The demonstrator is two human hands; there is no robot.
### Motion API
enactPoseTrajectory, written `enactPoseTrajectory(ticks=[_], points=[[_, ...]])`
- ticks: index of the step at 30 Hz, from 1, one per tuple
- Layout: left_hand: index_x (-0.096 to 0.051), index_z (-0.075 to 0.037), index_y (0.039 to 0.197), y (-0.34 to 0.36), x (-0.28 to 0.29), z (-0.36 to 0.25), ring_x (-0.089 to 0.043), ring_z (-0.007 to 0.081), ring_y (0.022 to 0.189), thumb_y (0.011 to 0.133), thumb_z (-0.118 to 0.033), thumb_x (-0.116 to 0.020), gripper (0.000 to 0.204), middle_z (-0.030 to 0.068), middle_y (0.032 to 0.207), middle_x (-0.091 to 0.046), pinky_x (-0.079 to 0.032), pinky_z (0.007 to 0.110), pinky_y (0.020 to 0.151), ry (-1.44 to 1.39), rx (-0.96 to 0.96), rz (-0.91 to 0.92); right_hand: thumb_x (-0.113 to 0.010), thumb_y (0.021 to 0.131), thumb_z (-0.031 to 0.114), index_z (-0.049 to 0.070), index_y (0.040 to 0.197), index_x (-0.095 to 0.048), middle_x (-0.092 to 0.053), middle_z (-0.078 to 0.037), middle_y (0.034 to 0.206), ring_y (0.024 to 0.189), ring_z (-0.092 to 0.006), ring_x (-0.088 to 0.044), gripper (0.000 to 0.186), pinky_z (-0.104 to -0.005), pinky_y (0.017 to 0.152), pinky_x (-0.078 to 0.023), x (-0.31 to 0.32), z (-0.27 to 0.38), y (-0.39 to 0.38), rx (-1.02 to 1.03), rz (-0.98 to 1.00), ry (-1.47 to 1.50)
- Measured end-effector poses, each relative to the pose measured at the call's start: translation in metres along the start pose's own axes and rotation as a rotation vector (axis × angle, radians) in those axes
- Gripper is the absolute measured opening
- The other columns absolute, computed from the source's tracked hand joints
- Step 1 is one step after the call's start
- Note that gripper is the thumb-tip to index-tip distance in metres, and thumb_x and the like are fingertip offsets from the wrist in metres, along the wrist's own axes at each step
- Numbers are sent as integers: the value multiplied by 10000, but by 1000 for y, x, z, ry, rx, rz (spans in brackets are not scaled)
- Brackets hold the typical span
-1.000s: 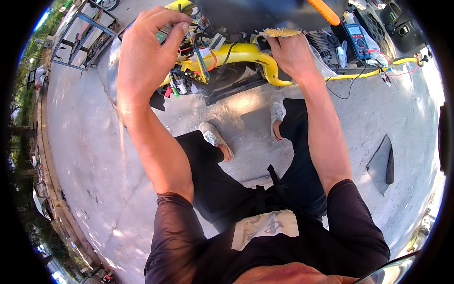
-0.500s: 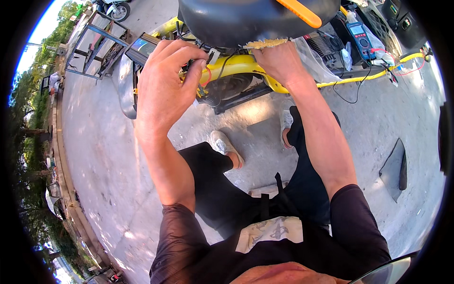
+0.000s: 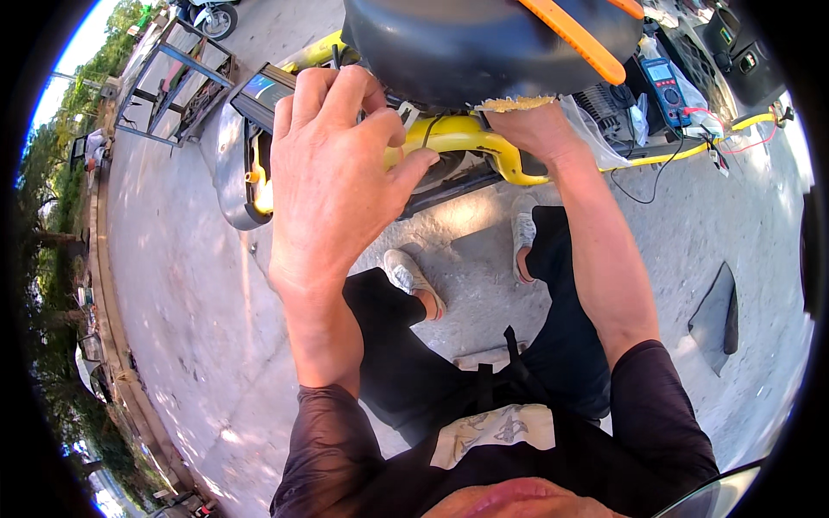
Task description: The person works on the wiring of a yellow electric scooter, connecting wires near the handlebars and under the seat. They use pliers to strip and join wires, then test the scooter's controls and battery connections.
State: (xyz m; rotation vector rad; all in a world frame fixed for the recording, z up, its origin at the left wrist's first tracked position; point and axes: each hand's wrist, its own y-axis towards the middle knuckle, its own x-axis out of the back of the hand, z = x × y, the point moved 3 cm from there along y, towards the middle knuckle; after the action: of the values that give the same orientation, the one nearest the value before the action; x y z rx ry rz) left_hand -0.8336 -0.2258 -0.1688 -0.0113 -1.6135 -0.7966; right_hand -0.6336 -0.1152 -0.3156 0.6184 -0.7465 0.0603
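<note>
A black padded seat (image 3: 449, 52) with torn yellow foam (image 3: 521, 104) along its near edge is at the top centre. Under that edge reaches my right hand (image 3: 537, 134), its fingers hidden by the seat. My left hand (image 3: 337, 168) hovers by the yellow frame tube (image 3: 458, 134) of a vehicle, left of the seat. Its fingers are bent and spread, with the thumb held apart and nothing visible between them. A black cable (image 3: 429, 129) loops over the tube near my left thumb. Two orange plastic tools or handles (image 3: 577, 39) lie on top of the seat.
A blue multimeter (image 3: 663, 91) with red and black leads stands at the right on the vehicle. Left of the vehicle is a metal frame rack (image 3: 173, 82). A dark mat piece (image 3: 715, 319) lies on the concrete floor (image 3: 199, 285) at right.
My left hand has come back from the wiring, nearer and to the right, and its thumb has opened out. My right hand stays under the seat; the view has shifted, showing more of the orange items.
</note>
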Motion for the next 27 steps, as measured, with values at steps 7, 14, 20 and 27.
enactPoseTrajectory(ticks=[7,14,20,27], points=[[-762,-77,839,-6,-21,-12,-534,261,988,643,-235,-920,297,30,949,-575,-417,403,856,29,25,88,-681,872,111,80,1133,-723,-764,-112,1102,1066,-333,-705,265,-426,923,-554,-7,-9,1,154,-112,-172],[-740,-61,816,-13,-45,-5,-545,260,992,697,-162,-868,202,27,945,-586,-427,419,878,179,6,-40,-686,874,93,69,1069,-734,-763,-108,1014,984,-335,-716,203,-420,871,-563,6,11,-1,161,-34,-131],[-725,-71,769,-9,-40,-4,-547,259,985,729,-156,-859,164,15,947,-593,-434,419,865,73,75,-102,-667,876,64,45,1052,-722,-756,-118,1005,965,-340,-714,185,-415,859,-559,5,10,0,182,-70,-121],[-737,-82,774,-9,-38,-1,-549,259,993,728,-166,-864,159,8,943,-593,-435,417,870,64,94,-104,-666,864,45,42,1092,-714,-749,-135,1022,1001,-361,-700,233,-441,892,-548,10,18,-1,98,-79,-79]])
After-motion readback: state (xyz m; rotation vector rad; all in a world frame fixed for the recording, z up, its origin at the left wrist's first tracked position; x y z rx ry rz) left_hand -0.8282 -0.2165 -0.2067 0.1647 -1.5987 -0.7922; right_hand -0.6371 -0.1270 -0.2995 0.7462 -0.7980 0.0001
